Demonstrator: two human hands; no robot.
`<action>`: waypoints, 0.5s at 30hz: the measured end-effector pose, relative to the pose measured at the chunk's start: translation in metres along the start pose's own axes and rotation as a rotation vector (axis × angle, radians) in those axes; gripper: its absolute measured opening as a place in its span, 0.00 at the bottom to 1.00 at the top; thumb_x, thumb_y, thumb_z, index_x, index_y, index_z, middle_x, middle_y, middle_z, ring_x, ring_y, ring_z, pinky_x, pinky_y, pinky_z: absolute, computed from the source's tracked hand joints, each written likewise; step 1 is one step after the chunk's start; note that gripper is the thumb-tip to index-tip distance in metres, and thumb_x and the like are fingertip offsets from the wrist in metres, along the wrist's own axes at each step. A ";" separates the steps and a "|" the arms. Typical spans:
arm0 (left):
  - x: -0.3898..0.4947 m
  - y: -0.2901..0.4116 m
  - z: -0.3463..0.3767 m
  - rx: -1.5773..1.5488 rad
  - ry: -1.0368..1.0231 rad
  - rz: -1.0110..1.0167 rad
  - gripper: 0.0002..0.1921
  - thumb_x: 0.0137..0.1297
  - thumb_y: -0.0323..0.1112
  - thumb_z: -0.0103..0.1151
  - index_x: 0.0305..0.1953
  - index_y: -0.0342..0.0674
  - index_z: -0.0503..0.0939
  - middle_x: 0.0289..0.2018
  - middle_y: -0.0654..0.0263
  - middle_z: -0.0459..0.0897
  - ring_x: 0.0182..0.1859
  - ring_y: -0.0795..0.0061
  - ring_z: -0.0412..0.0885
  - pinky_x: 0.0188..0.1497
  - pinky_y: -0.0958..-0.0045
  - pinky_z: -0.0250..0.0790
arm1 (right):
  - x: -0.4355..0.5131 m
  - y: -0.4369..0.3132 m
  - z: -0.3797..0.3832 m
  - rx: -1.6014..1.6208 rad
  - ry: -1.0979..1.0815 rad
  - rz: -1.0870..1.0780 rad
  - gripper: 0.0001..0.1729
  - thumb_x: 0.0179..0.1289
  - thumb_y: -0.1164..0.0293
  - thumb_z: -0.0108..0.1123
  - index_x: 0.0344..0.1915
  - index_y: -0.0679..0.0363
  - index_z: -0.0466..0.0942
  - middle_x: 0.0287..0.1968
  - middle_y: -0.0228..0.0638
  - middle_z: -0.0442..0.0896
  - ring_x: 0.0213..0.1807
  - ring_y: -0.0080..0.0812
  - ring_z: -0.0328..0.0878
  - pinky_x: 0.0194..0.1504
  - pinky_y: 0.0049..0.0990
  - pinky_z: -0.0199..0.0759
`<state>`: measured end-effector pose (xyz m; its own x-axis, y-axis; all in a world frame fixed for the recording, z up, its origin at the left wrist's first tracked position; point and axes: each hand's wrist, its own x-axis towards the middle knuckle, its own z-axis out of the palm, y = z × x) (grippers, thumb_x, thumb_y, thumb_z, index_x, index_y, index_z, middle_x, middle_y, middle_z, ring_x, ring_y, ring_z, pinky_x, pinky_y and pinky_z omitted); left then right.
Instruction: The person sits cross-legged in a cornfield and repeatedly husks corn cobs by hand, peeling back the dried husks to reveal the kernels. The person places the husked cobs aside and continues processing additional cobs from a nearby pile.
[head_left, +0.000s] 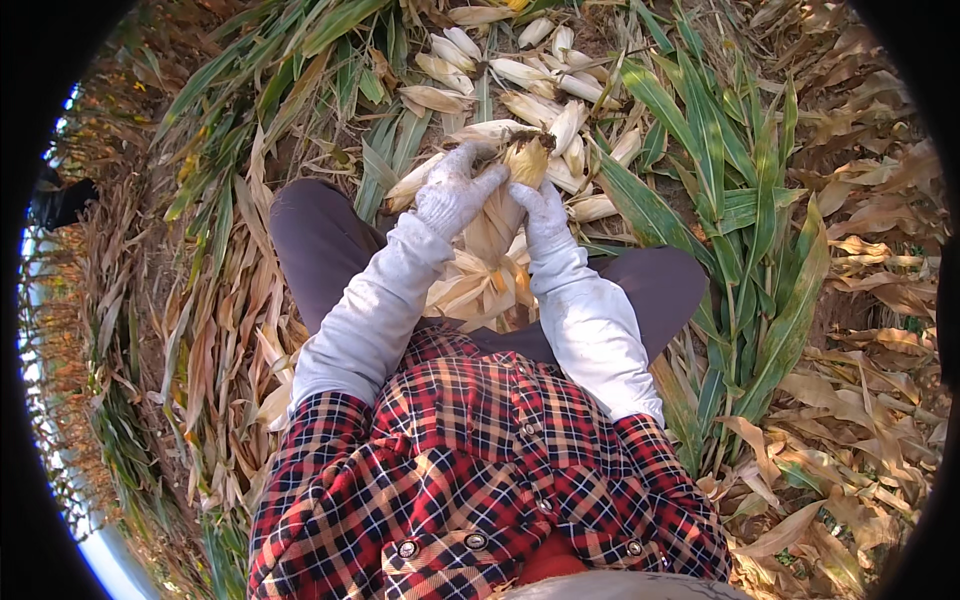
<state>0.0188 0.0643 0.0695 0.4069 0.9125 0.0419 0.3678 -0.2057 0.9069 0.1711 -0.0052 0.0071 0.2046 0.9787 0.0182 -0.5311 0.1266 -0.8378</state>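
Between my two gloved hands stands an ear of corn in pale yellow husk (527, 160), its dark, dry tip end pointing away from me. My left hand (459, 189), in a dirty white knit glove, is at the ear's left side, thumb against the husk. On the other side my right hand (541, 208) touches the ear with its fingers, also gloved. Which hand bears the grip is hard to tell. Peeled dry husks (487, 289) lie below, between my crossed legs. Just beyond the hands lies a heap of husked-looking pale corn ears (532, 109).
Green corn stalks with long leaves (739, 202) lie to the right, and more green leaves (247, 97) at the upper left. Dry brown leaves (847, 405) cover the ground at the far right. Dry husks and leaves (225, 300) lie along my left side.
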 end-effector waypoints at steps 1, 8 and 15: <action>-0.001 0.002 -0.001 0.049 0.004 0.010 0.26 0.67 0.46 0.69 0.59 0.36 0.81 0.52 0.51 0.88 0.55 0.57 0.86 0.60 0.62 0.76 | 0.000 0.000 0.000 -0.042 -0.013 -0.001 0.31 0.64 0.69 0.66 0.66 0.64 0.73 0.58 0.34 0.82 0.57 0.28 0.80 0.63 0.29 0.72; -0.002 -0.007 0.001 0.016 -0.007 0.064 0.18 0.68 0.43 0.67 0.52 0.37 0.84 0.45 0.52 0.89 0.48 0.57 0.87 0.53 0.61 0.77 | 0.000 0.004 -0.003 -0.101 -0.021 0.000 0.35 0.60 0.68 0.66 0.68 0.65 0.72 0.59 0.36 0.82 0.61 0.30 0.77 0.66 0.30 0.69; 0.001 -0.024 0.010 -0.317 0.063 -0.108 0.14 0.72 0.40 0.62 0.49 0.35 0.83 0.42 0.55 0.88 0.45 0.66 0.84 0.51 0.65 0.75 | 0.002 0.004 -0.004 -0.061 -0.119 0.045 0.39 0.60 0.64 0.67 0.70 0.64 0.69 0.61 0.37 0.80 0.61 0.31 0.77 0.68 0.31 0.67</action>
<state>0.0187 0.0662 0.0438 0.3237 0.9451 -0.0442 0.1231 0.0042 0.9924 0.1725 -0.0032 0.0017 0.0806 0.9959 0.0416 -0.4858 0.0757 -0.8708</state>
